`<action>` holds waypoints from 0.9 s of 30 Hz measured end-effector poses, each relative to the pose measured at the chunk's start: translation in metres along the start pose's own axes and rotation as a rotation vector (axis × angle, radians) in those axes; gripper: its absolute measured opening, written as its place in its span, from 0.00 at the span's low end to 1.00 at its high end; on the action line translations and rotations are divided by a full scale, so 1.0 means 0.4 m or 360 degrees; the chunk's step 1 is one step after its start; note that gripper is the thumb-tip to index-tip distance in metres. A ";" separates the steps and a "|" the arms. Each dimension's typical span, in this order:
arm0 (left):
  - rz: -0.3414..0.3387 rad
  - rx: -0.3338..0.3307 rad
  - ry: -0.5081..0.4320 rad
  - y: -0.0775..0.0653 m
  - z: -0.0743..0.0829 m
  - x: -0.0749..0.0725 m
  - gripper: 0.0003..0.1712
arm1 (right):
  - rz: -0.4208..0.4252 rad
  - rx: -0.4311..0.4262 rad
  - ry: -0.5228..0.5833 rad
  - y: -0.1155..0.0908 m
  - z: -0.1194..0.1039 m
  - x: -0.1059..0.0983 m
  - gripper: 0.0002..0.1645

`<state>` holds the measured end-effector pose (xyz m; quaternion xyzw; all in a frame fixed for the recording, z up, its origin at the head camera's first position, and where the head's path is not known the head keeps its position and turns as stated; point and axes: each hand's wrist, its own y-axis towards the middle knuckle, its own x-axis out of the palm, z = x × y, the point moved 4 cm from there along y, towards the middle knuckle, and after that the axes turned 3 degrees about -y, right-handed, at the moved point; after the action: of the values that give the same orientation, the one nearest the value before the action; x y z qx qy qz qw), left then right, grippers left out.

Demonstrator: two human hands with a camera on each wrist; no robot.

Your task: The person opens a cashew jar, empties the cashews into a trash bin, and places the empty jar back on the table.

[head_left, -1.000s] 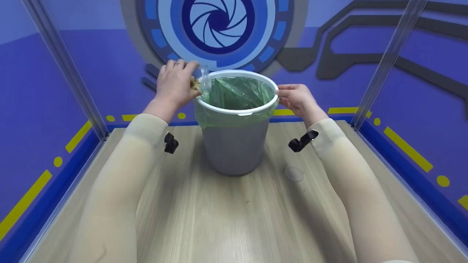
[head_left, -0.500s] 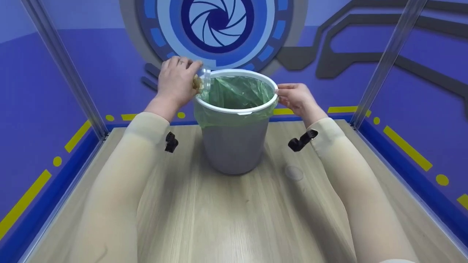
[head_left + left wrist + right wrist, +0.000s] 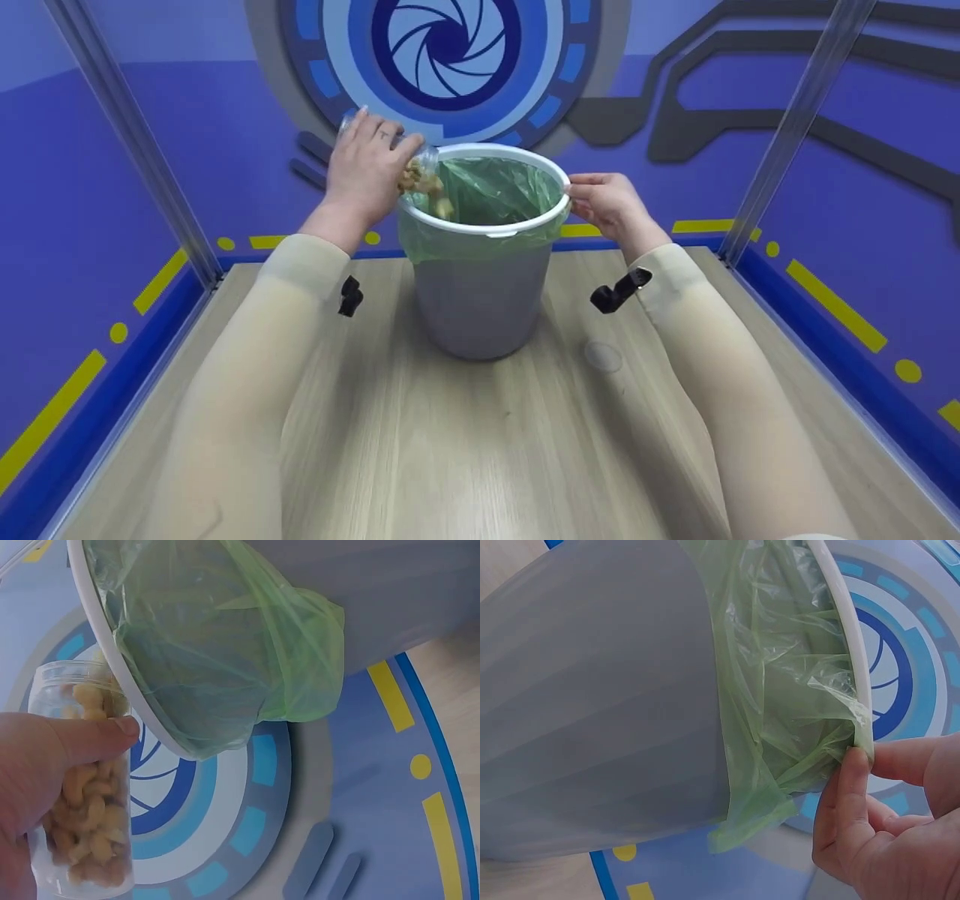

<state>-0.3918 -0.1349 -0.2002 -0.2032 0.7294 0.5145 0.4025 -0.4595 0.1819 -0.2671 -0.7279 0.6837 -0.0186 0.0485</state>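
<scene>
My left hand [image 3: 366,165] grips a clear plastic jar [image 3: 84,787] of cashew nuts [image 3: 94,814], tilted with its mouth over the left rim of a grey trash can [image 3: 480,300]. Some nuts are spilling from the mouth into the can, a pale blurred clump near the inner left side. A green trash bag [image 3: 495,184] lines the can and folds over outside, under a white rim ring [image 3: 517,227]. At the right side, my right hand [image 3: 611,202] pinches that ring between thumb and fingers. The can's bottom inside is hidden.
The can stands on a wooden table [image 3: 480,450]. A clear round lid [image 3: 603,357] lies on the table to the right of the can. Blue printed panels [image 3: 210,150] close off the back and both sides, with metal posts [image 3: 802,112] at the corners.
My left hand has tipped the jar further and shifted slightly right over the rim. Nuts now fall out of its mouth into the can. My right hand stays at the ring.
</scene>
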 end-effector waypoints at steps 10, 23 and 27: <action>-0.0067 0.0161 0.0259 0.005 0.025 0.000 0.34 | -0.0005 -0.0007 -0.0012 -0.003 -0.001 -0.004 0.32; -0.0168 0.0229 0.0410 0.008 0.034 -0.007 0.36 | 0.0011 -0.0009 -0.0032 -0.003 0.001 -0.005 0.30; -0.0178 0.0220 0.0414 0.009 0.034 -0.008 0.38 | 0.0013 -0.0006 -0.0026 -0.005 0.000 -0.006 0.30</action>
<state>-0.3872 -0.1214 -0.1975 -0.2801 0.7967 0.4091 0.3455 -0.4577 0.1845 -0.2667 -0.7254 0.6862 -0.0112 0.0528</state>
